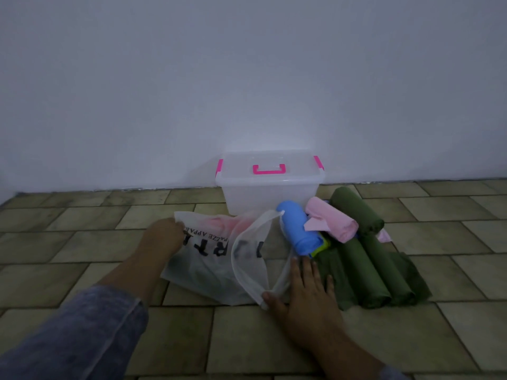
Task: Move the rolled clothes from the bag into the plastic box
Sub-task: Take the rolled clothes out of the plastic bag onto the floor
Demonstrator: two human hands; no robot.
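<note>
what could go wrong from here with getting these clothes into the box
1. The box has its lid on, and both the left hand and the right hand are at the bag, so nothing can go in yet.
2. The pink roll has a loose flap and rests against the green rolls; it may unroll when lifted.
3. Something pink shows through the bag and could be missed.

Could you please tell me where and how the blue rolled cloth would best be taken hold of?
Probably round its middle, coming down from above with the right hand, which lies flat just short of its near end. The blue rolled cloth is a smooth cylinder lying on its side with its top bare, while the pink roll and the green rolls crowd its right side.
</note>
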